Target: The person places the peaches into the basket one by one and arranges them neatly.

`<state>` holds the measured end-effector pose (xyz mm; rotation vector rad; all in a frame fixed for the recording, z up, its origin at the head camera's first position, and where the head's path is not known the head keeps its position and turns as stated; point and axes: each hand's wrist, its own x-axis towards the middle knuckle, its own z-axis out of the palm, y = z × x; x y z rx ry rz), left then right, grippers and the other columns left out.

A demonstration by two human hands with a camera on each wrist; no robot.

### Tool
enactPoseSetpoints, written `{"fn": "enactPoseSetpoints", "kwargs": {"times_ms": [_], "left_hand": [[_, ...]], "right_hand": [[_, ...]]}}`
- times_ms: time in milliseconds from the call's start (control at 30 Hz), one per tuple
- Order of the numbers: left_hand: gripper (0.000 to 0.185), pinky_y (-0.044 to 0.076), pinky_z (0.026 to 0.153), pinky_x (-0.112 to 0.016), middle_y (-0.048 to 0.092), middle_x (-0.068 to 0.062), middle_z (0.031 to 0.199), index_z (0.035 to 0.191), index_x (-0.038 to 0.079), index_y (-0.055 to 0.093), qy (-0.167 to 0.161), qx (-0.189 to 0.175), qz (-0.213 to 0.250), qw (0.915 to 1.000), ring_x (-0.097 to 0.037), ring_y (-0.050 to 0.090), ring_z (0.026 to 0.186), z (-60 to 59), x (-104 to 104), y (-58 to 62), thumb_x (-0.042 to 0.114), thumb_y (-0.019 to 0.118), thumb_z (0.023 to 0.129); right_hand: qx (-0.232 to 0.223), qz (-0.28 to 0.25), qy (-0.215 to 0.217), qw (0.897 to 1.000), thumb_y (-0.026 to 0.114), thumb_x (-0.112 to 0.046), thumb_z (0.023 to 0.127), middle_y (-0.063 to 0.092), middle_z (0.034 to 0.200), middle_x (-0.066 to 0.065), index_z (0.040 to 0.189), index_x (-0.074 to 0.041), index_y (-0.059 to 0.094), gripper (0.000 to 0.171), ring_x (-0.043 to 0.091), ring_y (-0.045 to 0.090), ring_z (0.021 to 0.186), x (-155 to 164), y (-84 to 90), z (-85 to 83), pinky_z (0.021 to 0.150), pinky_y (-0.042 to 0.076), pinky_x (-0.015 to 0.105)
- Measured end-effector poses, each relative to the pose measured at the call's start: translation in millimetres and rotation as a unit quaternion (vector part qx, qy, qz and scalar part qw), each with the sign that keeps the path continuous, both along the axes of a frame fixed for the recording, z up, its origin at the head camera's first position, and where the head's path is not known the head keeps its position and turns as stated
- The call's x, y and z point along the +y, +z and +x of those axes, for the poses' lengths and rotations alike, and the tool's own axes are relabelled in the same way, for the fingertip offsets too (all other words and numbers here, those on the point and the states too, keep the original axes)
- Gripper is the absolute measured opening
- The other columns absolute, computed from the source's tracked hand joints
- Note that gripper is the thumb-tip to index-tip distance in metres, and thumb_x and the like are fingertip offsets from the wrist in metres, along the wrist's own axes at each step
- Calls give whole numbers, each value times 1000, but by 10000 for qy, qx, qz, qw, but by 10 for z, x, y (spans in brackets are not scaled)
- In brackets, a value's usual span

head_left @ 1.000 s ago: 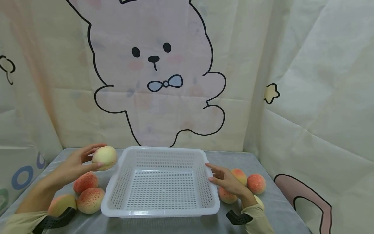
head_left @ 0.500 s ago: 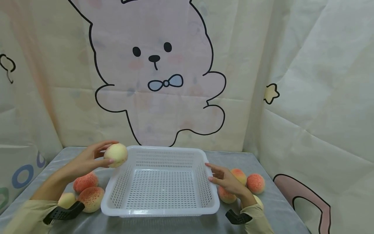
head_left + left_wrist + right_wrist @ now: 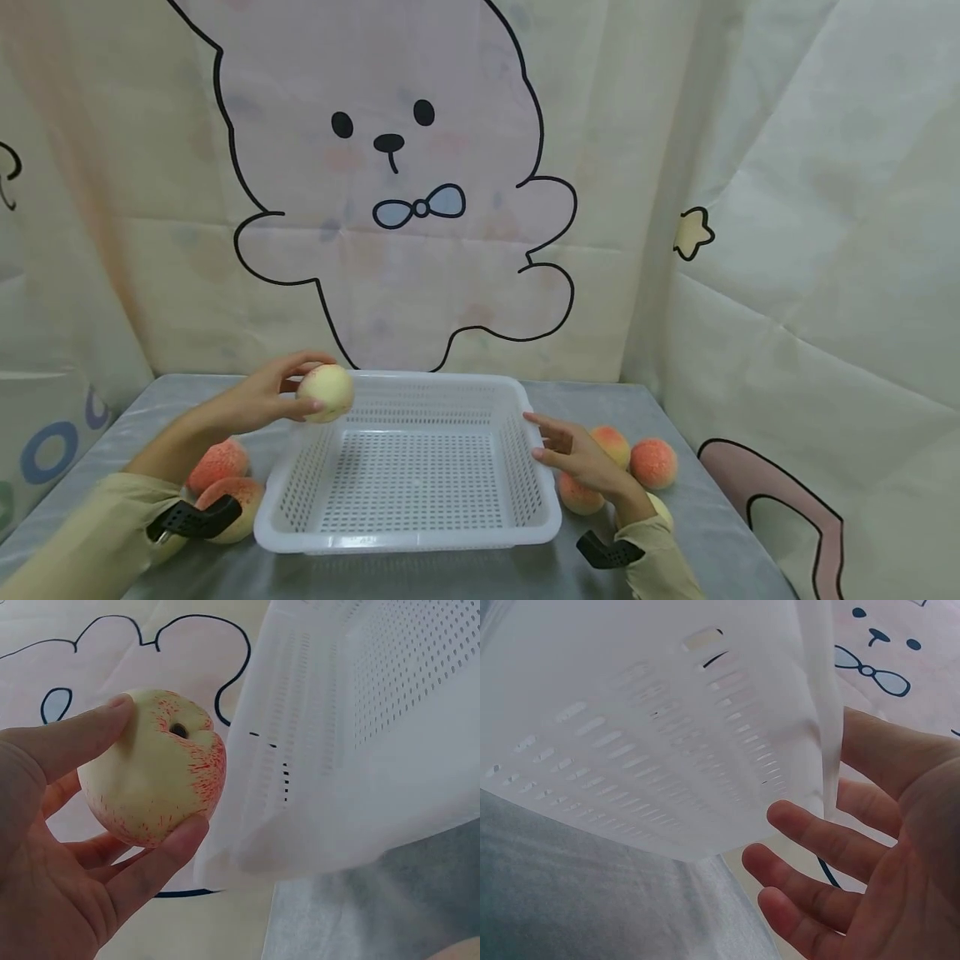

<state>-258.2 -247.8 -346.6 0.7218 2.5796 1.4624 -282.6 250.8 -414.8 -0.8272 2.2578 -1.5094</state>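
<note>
My left hand (image 3: pixel 281 398) grips a pale yellow peach (image 3: pixel 326 392) with red flecks, held above the far left corner of a white perforated basket (image 3: pixel 408 533). In the left wrist view the peach (image 3: pixel 154 776) sits between thumb and fingers, just left of the basket wall (image 3: pixel 330 787). My right hand (image 3: pixel 573 457) rests against the basket's right rim with fingers straight; the right wrist view shows those fingers (image 3: pixel 817 847) beside the basket wall (image 3: pixel 652 735). The basket is empty.
Peaches (image 3: pixel 217 462) lie on the grey table (image 3: pixel 592 400) left of the basket, and more peaches (image 3: pixel 652 462) lie to its right behind my right hand. A cloth backdrop with a cartoon bunny (image 3: pixel 390 167) closes off the back and sides.
My left hand has carried the peach rightward, from left of the basket to above its far left corner. The right hand has stayed at the right rim.
</note>
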Motion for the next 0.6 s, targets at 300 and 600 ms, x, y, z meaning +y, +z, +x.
{"fn": "enactPoseSetpoints", "kwargs": {"times_ms": [300, 600], "left_hand": [[59, 57, 71, -38, 51, -28, 141, 143, 7, 47, -141, -177, -290, 9993, -32, 63, 110, -107, 166, 29, 19, 73, 92], [55, 54, 69, -37, 50, -34, 140, 137, 6, 47, -293, -257, -592, 9975, -29, 63, 98, -218, 318, 67, 17, 74, 91]], "right_hand": [[-187, -102, 114, 9997, 59, -16, 103, 49, 151, 28, 159, -3, 28, 65, 33, 63, 125, -14, -10, 32, 92, 56, 27], [-171, 68, -45, 9998, 60, -19, 102, 53, 148, 24, 159, -8, 30, 65, 39, 61, 126, 0, 5, 23, 93, 57, 27]]}}
